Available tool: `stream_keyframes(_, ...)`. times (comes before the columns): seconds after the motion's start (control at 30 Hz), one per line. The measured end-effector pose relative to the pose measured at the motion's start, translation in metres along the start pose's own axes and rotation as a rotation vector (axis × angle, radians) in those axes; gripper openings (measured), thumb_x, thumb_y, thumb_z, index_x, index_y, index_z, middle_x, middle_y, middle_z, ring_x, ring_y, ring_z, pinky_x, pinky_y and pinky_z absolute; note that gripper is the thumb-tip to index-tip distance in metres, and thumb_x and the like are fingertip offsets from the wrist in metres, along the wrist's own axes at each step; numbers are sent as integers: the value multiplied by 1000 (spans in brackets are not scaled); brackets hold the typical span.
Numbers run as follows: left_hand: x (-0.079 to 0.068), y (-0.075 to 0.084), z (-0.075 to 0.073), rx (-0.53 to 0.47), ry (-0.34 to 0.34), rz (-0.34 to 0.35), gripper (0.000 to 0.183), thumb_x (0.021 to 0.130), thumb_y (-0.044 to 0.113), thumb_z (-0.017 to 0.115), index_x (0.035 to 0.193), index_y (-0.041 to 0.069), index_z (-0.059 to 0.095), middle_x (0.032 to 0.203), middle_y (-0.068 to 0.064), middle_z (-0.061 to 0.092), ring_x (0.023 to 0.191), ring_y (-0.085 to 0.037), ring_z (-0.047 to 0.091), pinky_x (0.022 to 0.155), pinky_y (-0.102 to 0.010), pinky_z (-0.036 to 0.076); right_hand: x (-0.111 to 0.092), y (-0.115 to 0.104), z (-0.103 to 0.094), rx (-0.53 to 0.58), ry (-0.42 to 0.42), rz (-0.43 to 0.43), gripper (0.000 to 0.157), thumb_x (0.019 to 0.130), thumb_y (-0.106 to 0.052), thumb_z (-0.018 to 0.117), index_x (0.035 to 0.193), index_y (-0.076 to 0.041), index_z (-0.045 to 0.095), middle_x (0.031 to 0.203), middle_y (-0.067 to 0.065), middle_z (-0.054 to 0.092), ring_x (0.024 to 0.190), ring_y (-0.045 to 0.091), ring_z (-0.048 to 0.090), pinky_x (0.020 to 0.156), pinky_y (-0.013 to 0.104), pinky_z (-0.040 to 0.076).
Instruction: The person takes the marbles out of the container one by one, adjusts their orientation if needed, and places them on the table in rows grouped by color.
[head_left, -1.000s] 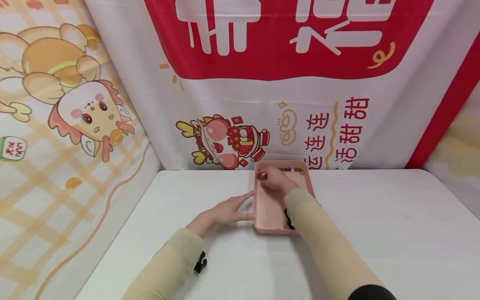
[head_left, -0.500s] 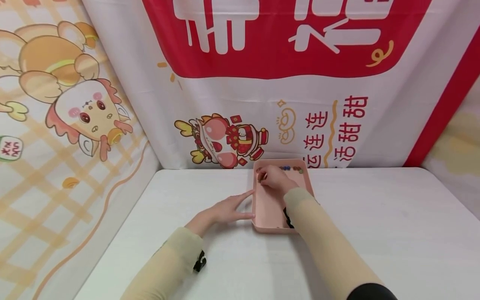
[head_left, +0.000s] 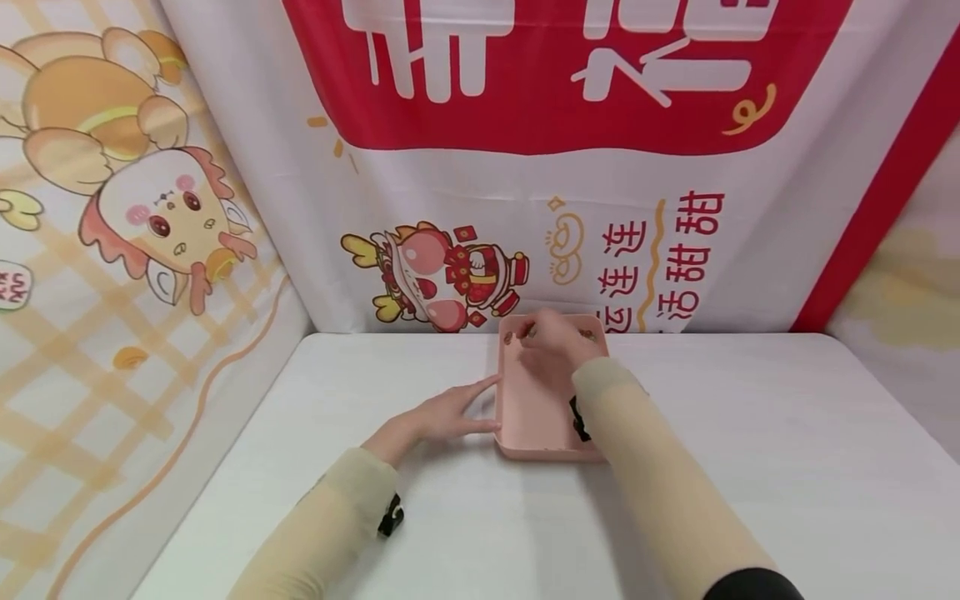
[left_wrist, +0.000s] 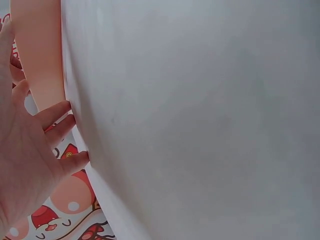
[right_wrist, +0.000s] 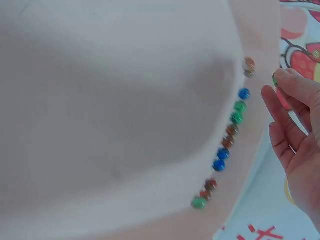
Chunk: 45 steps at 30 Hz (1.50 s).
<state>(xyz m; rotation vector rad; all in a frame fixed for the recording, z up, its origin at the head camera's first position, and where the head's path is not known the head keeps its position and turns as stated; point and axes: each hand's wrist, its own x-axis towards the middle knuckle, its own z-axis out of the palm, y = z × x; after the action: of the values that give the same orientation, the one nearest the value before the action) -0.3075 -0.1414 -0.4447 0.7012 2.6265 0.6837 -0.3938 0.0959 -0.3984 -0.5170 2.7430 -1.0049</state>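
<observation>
A pink tray (head_left: 534,408) lies on the white table, its far end near the back cloth. My right hand (head_left: 557,340) reaches over that far end; in the right wrist view its thumb and forefinger pinch a small green marble (right_wrist: 275,79), mostly covered by the fingertips. Along the tray's far wall runs a row of marbles: brownish marbles (right_wrist: 249,66) near one corner, then blue marbles (right_wrist: 220,160), green marbles (right_wrist: 238,113) and more brown ones. With fingers spread, my left hand (head_left: 442,414) rests its fingertips against the tray's left side.
The white table (head_left: 450,533) extends on both sides of the tray and toward me. Right behind the tray hangs a printed cloth (head_left: 457,192) in red and white. A patterned cloth (head_left: 150,350) borders the table on the left.
My right hand has moved a little rightward from the tray's far left corner, leaving a brownish marble in view there. The left hand stays at the tray's side. The head view has shifted slightly.
</observation>
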Motion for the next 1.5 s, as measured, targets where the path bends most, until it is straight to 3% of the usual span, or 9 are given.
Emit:
stream_keyframes(0.1,0,-1,-1,3,4,8,87,86,64,60,156,36,17,158,-1,26,143,-24,24,114,-49,22,-3,2,-11,-19,29,-59,16,93,-7,64,107,-1,68,103,11,65,96,24,59,84,39,50)
stream_keyframes(0.3,1,-1,0,-6,-4,5,89,86,65,60,156,34,16,158,-2,25,144,-26,23,114,-52,22,-10,14,-29,-47,74,-70,14,90,-7,67,102,-1,69,96,10,66,87,23,61,78,38,51)
stream_keyframes(0.5,1,2,0,-8,-5,6,88,86,63,60,157,33,16,159,-2,25,144,-25,23,114,-52,22,-22,23,-41,-7,68,-98,15,89,-5,68,102,2,69,97,10,67,92,26,63,80,40,52)
stream_keyframes(0.73,1,0,-1,-9,-9,0,87,86,63,61,156,36,16,159,-1,24,144,-25,23,113,-51,22,-35,28,-53,-82,45,-120,11,90,-8,69,100,-4,70,98,7,67,92,24,63,79,40,53)
stream_keyframes(0.9,2,-1,0,-9,-10,15,87,87,60,62,156,36,16,159,-1,24,144,-25,24,114,-50,22,-45,31,-65,-76,43,-116,11,90,-10,70,100,-6,71,95,6,68,86,21,65,73,36,55)
stream_keyframes(1.17,1,0,-1,-7,-6,14,87,86,63,60,156,37,16,158,0,24,144,-24,23,114,-49,21,-68,39,-79,-54,59,-203,12,89,-9,71,99,-3,72,90,4,68,81,21,63,68,33,53)
stream_keyframes(1.3,0,1,-1,-14,-10,16,86,87,63,60,156,35,16,159,-1,24,144,-25,23,114,-49,21,-82,48,-84,-63,65,-186,13,88,-8,72,100,-3,71,93,5,67,83,20,62,69,32,53)
stream_keyframes(1.5,-1,1,-1,-6,-9,16,86,87,63,59,156,36,16,159,-1,23,144,-24,22,114,-49,20,-103,65,-94,-35,75,-95,15,88,-9,71,102,-4,69,94,8,65,78,22,59,65,33,52)
